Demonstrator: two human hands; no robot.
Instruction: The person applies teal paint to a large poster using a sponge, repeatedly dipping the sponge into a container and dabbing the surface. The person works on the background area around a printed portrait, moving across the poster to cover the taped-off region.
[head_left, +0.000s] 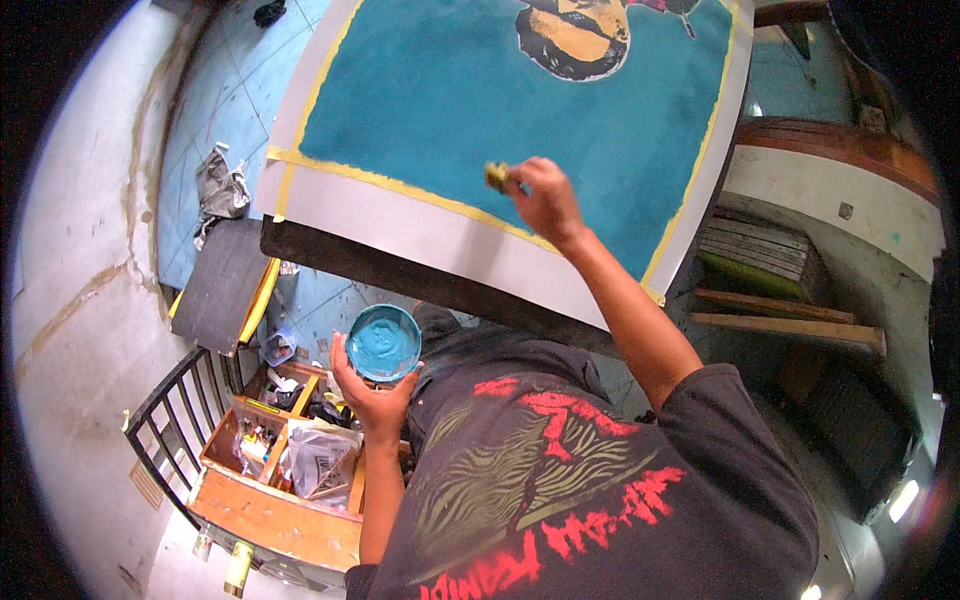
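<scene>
My left hand (378, 400) holds a round tub of blue paint (384, 342) in front of my body, its thumb and fingers wrapped about the rim. Wet paint coats the tub's inside. Over the painting (420, 130), my right hand (549, 205) pinches a small yellowish, dark-marked block (497, 177), too blurred to tell whether it is a sponge or a brush head. I cannot tell if it touches the surface. The painting has a teal ground, yellow masking tape (400, 189) along its edges and a black-and-tan figure (575, 38) at the top.
Below left stands a wooden drawer box (270, 505) of odds and ends, beside a black metal rail (170, 420). A dark padded seat (225, 285) and a crumpled grey bag (222, 185) lie farther left. Wooden planks (790, 325) are stacked at right.
</scene>
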